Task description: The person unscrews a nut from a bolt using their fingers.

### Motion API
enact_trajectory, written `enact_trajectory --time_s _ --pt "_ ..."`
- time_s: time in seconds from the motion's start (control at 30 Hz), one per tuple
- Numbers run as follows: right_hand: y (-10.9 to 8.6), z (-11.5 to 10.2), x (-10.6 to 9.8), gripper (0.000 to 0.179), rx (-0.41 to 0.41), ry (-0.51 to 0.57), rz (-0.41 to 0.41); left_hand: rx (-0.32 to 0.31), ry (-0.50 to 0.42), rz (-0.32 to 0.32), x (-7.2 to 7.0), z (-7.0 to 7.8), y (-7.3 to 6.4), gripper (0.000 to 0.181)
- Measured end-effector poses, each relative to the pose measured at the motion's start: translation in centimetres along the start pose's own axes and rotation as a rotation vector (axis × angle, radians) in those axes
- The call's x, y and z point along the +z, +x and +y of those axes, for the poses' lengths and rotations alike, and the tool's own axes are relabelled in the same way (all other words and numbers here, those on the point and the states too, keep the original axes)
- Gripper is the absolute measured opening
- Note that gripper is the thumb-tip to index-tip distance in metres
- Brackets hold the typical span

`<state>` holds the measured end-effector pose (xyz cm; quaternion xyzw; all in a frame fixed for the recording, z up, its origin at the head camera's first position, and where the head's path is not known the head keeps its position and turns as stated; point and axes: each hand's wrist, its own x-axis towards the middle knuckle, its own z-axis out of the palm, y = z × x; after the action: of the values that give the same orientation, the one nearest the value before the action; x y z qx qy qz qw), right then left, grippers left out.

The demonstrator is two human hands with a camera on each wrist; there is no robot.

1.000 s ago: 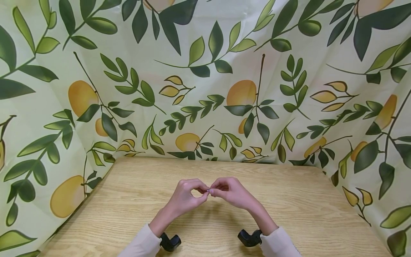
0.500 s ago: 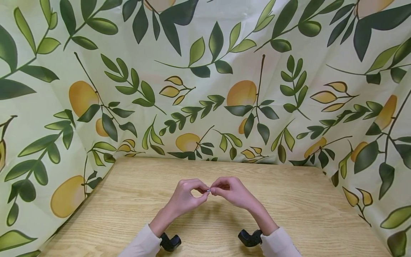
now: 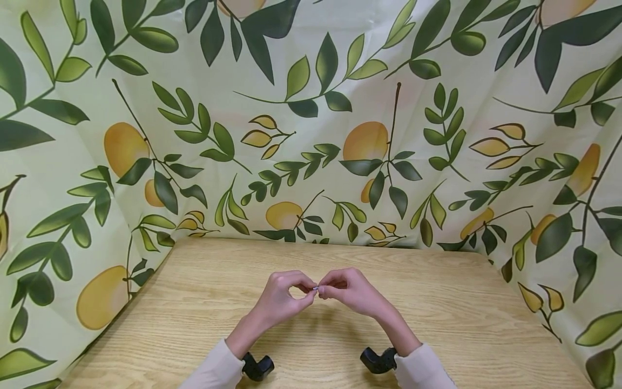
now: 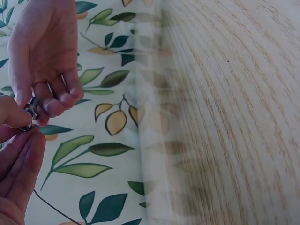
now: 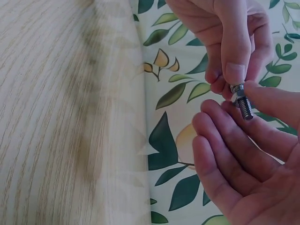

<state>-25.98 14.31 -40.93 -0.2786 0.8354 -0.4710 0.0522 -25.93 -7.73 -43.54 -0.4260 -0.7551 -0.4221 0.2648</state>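
Note:
In the head view both hands meet fingertip to fingertip above the table. Between them is a small silver bolt with a hex nut around its shank. My left hand pinches the head end between thumb and forefinger, hiding part of it. From the other side my right hand has its thumb and forefinger at the nut, pinching it, while its remaining fingers spread loosely below. The threaded end points towards the right palm. In the left wrist view the nut and bolt show beside the left thumb.
The wood-grain table lies under both hands. A cloth printed with leaves and oranges hangs behind and along the sides. Black wrist devices show at both pale sleeves.
The right thumb and forefinger shift slightly at the nut, back and then in again. The left hand keeps its place and hold on the bolt.

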Motion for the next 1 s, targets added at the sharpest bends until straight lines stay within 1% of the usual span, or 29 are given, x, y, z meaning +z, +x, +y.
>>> enact_trajectory --time_s 0.13,0.2,0.33,0.43,0.53,0.63,0.87,1.0 --pt "0.00 -0.01 0.05 0.013 -0.013 -0.011 0.014 0.001 0.002 -0.002 0.01 -0.01 0.02 0.014" --pt "0.02 0.06 0.09 0.014 -0.009 -0.017 0.024 -0.001 0.000 -0.005 0.01 -0.01 0.03 0.014" --pt "0.01 0.05 0.07 0.017 0.010 -0.001 0.017 0.000 0.008 -0.002 -0.04 0.03 0.04 0.014" --pt "-0.04 -0.09 0.04 0.016 0.006 0.002 0.014 -0.001 0.013 0.002 -0.07 0.06 0.04 0.014" --pt "-0.04 -0.16 0.06 0.014 -0.005 -0.016 0.031 -0.002 0.007 0.000 -0.05 0.04 0.02 0.014" --pt "-0.01 -0.10 0.07 0.016 -0.005 -0.020 0.041 0.000 0.006 0.000 -0.03 0.00 0.00 0.015" --pt "-0.03 -0.16 0.09 0.017 -0.004 0.013 -0.010 0.002 0.004 0.004 -0.04 -0.08 -0.03 0.015" --pt "-0.10 -0.30 0.10 0.015 0.009 0.018 0.001 0.003 -0.007 0.004 -0.02 -0.05 -0.04 0.016"
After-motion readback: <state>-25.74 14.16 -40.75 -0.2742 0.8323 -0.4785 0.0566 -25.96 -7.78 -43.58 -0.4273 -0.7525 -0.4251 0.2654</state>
